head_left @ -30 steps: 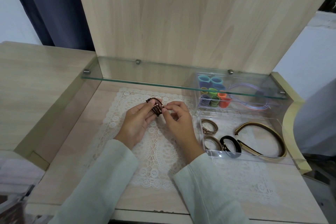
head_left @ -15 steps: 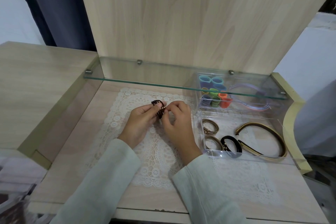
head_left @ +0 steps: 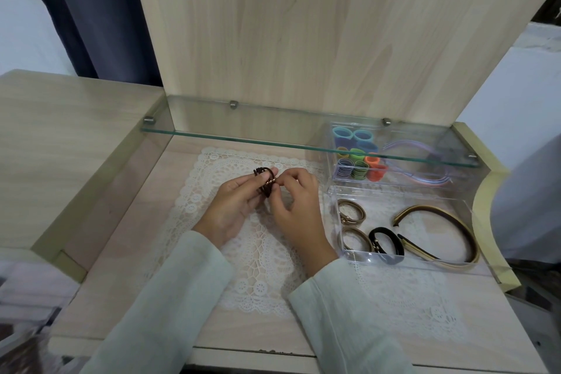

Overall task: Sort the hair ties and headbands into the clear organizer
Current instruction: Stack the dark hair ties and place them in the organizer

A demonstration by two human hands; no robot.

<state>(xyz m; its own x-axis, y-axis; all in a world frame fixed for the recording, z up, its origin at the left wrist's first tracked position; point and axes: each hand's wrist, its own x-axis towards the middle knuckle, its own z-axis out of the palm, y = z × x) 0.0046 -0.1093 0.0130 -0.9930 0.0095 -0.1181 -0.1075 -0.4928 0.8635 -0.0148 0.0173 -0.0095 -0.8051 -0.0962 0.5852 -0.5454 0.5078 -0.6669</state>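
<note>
A bundle of dark brown hair ties (head_left: 261, 172) with small gold beads is held up between both hands, above the far half of a white lace mat (head_left: 252, 255) that is spread over the middle of the tabletop (head_left: 121, 252). The left hand (head_left: 232, 206) is curled round the bundle from the left, with the loops pinned between its thumb and fingers and the top of the loops standing clear above the fingertips. The right hand (head_left: 299, 206) is brought in just beside it, and the beaded part of the bundle is pinched between its thumb and forefinger, while the remaining fingers are loosely bent. The two hands are touching at the fingertips. A clear organizer (head_left: 358, 258) is set toward the right edge of the tabletop, near the right hand but apart from it. In its front section two tan hair ties (head_left: 350, 212) are laid at the left, one behind the other, a black hair tie (head_left: 385, 241) is laid just beside the nearer one, and curved tan and black headbands (head_left: 455, 228) are laid at the right. In its rear section, which is tucked beneath a glass shelf (head_left: 243, 127) at the far edge, rolled coloured hair ties (head_left: 358, 162) are stood in rows at the left and pastel headbands (head_left: 431, 181) are laid at the right. Where the inner dividers run cannot be told.
</note>
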